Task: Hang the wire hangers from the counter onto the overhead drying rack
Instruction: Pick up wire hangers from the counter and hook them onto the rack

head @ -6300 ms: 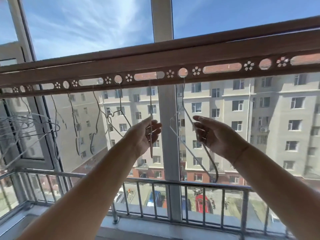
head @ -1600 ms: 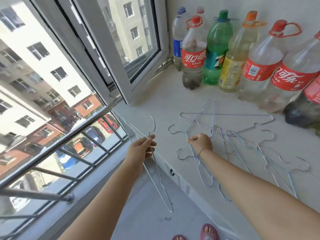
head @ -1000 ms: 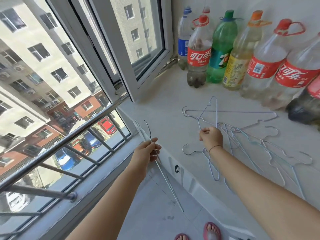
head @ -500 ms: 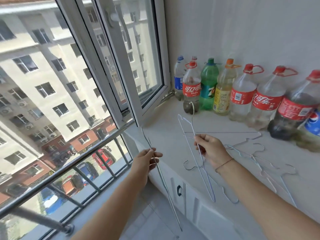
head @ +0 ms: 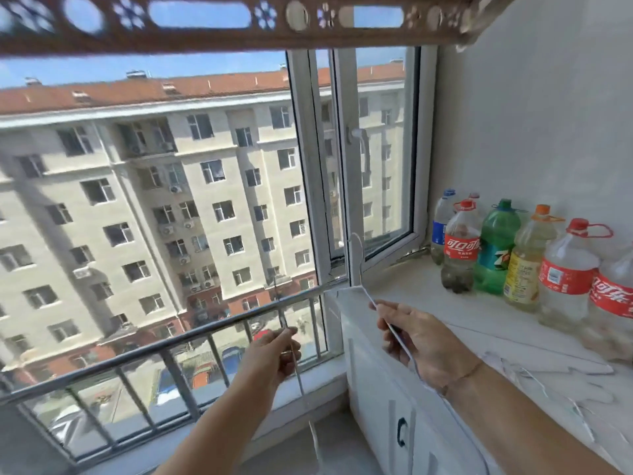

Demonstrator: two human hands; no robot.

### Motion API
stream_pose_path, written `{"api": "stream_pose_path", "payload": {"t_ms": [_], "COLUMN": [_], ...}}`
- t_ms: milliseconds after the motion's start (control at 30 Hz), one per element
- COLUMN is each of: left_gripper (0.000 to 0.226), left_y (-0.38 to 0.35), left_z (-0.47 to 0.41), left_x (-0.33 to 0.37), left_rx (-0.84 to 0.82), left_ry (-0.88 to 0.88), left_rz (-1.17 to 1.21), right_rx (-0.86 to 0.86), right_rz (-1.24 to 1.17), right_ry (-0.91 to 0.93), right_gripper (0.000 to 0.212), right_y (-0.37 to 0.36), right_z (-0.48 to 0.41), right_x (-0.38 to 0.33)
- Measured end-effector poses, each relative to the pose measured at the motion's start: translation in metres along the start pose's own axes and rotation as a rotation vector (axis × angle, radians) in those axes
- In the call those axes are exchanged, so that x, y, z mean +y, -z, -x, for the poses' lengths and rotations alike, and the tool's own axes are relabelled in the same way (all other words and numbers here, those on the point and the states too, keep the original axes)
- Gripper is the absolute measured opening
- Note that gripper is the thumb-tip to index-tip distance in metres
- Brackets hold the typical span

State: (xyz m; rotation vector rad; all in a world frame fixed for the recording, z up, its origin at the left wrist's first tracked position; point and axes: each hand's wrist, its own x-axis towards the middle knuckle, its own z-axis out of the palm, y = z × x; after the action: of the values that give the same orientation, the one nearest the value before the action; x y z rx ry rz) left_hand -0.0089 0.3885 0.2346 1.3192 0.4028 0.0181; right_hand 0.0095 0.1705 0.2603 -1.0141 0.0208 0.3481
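Observation:
My left hand [head: 279, 351] pinches a thin wire hanger [head: 303, 389] that hangs down edge-on in front of the window railing. A second wire hanger [head: 358, 265] is gripped in my right hand [head: 416, 341], its hook pointing up beside the window frame. Both hands are off the white counter [head: 428, 296]. Several more wire hangers [head: 561, 389] lie in a loose pile on the counter at the right. The brown overhead drying rack [head: 212, 36], with its row of punched holes, crosses the top of the view, well above both hands.
A row of large plastic drink bottles [head: 493, 252] stands along the wall at the back of the counter. An inward-opened window sash [head: 356, 159] sits just behind my right hand's hanger. A metal railing [head: 164, 341] runs below the window glass.
Both hands have lifted away from the counter, each carrying a hanger. The view has swung upward, so the drying rack now shows at the top.

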Motion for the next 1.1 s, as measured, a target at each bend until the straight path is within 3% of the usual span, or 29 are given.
{"api": "stream_pose_path", "payload": {"t_ms": [133,367,633,767,967,1100], "left_gripper": [0.013,0.02,0.019,0.018,0.018,0.016], "left_y": [0.043,0.112,0.202,0.255,0.331,0.374], "left_z": [0.058,0.159,0.242,0.269,0.292,0.3], "left_x": [0.026,0.086,0.153,0.184,0.232,0.256], "left_rx": [0.099,0.249,0.384,0.448,0.459,0.447], "left_ry": [-0.063,-0.192,-0.371,-0.433,-0.493,-0.553], "left_rz": [0.035,0.084,0.098,0.096,0.088,0.105], "right_rx": [-0.186,-0.417,-0.635,-0.694,-0.74,-0.718], "right_rz": [-0.04,-0.001,0.064,0.096,0.099,0.119], "right_ry": [-0.041,-0.085,-0.009,0.018,0.107,0.144], "right_gripper": [0.037,0.035,0.027,0.015,0.031,0.019], "right_y": [-0.053,-0.158,-0.283,-0.346,-0.433,-0.48], "right_z": [0.033,0.076,0.107,0.117,0.13,0.134], "right_x": [0.006,0.019,0.036,0.052,0.071,0.084]}}
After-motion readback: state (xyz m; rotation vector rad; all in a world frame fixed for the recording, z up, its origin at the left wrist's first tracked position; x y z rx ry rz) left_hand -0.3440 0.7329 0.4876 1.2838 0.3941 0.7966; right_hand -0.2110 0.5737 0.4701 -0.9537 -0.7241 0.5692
